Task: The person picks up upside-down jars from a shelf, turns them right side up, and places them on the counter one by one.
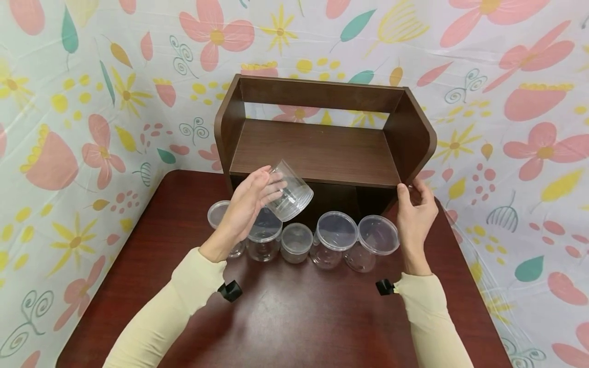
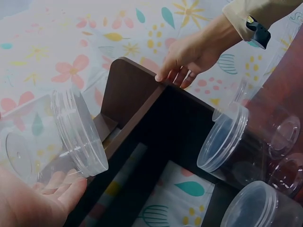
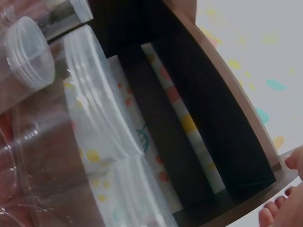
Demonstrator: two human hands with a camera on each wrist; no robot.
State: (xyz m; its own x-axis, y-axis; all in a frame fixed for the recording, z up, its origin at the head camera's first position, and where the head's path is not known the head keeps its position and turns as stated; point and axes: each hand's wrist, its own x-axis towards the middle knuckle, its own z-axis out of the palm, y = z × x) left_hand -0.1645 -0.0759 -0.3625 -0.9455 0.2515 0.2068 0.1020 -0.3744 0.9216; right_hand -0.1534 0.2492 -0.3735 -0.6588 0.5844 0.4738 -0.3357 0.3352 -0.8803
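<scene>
My left hand [image 1: 248, 202] holds a clear plastic jar [image 1: 294, 197] in the air before the shelf's left half. The jar is tilted, its ridged lid end pointing down and right; in the left wrist view the fingers lie under this lid end [image 2: 78, 135]. At the right side of the dark brown wooden shelf [image 1: 317, 153], my right hand [image 1: 416, 220] grips the panel's lower front edge, thumb in front and fingers round the outside. The right wrist view shows only some fingertips [image 3: 279, 205] beside the shelf's edge.
Several clear lidded jars stand in a row before the shelf, among them a small jar [image 1: 296, 243] in the middle and a larger jar [image 1: 337, 232] beside it. The shelf's lower compartment [image 1: 333, 199] is dark. A red-brown table [image 1: 285, 322] lies beneath, with floral cloth [image 1: 124, 97] behind.
</scene>
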